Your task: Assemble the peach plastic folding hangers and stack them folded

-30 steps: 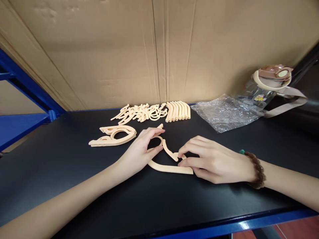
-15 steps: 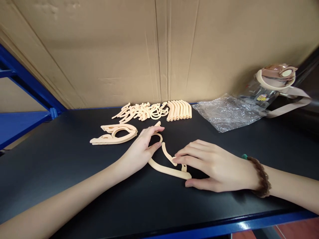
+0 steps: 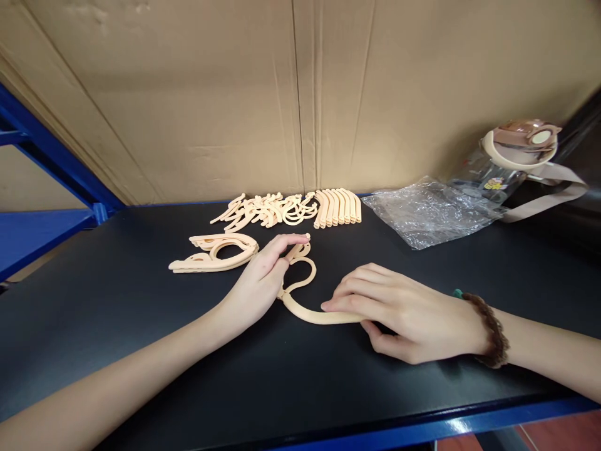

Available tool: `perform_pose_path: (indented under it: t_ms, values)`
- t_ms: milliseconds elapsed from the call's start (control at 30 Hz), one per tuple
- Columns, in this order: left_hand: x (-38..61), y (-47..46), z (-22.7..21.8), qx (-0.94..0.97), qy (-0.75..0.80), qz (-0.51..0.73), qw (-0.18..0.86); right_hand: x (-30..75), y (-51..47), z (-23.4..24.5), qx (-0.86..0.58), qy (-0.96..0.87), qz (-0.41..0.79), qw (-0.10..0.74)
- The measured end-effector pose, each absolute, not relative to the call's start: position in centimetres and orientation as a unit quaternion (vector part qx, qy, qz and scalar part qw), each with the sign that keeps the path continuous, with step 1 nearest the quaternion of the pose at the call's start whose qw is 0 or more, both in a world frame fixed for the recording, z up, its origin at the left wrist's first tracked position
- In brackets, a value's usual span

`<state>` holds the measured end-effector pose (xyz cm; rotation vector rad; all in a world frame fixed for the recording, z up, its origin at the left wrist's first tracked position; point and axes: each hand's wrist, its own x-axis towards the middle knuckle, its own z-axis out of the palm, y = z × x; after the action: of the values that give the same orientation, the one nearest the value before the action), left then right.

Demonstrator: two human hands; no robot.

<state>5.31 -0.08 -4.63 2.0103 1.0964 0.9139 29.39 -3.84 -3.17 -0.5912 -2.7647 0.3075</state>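
while braced from both sides, could well twist or pop loose at the narrow join next to the ring (image 3: pixel 313 272), especially if turned from the far tip alone. look for the looped cream piece (image 3: pixel 310 316) on the black tabletop (image 3: pixel 235 376), between and partly under both hands. see the left hand (image 3: pixel 256 282) with fingers clamped on its upper part, index stretched over the top end, thumb mostly hidden. see the right hand (image 3: pixel 394 313) with fingers close together over the tip of the long curve and thumb against the near side, apparently clamped on it; cannot tell how firmly. fear a loose pinch there, or uneven pressure between the hands, as a cause of skidding or flipping up.

for edges, mind the blue front rail (image 3: pixel 399 432), well apart from the fingers but nearer the right forearm (image 3: pixel 554 357). to the left, beware of the stacked cream pieces (image 3: pixel 206 265), just beside the left knuckles and easily nudged by a wrist swing. behind, allow for the loose cream parts (image 3: pixel 267 213) and row of curved parts (image 3: pixel 338 208), backed by the cardboard wall (image 3: pixel 188 106). on the right, avoid sweeping back into the plastic bag (image 3: pixel 429 213), next to the bottle (image 3: pixel 521 134). find most room toward the near side, short of the rail.
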Motion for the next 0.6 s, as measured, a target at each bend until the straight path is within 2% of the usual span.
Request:
perform_pose_path:
  t_ms: [333, 600]
  values:
    - [5.2, -0.2, -4.6, 0.855, 0.385, 0.285, 0.197, 30.4, -1.8, -4.1, -0.289, -0.94, 0.04, 0.178]
    - [5.4, -0.5, -4.7, 0.88, 0.368, 0.255, 0.162, 30.9, -1.0, -4.7, -0.398, -0.89, 0.015, 0.22]
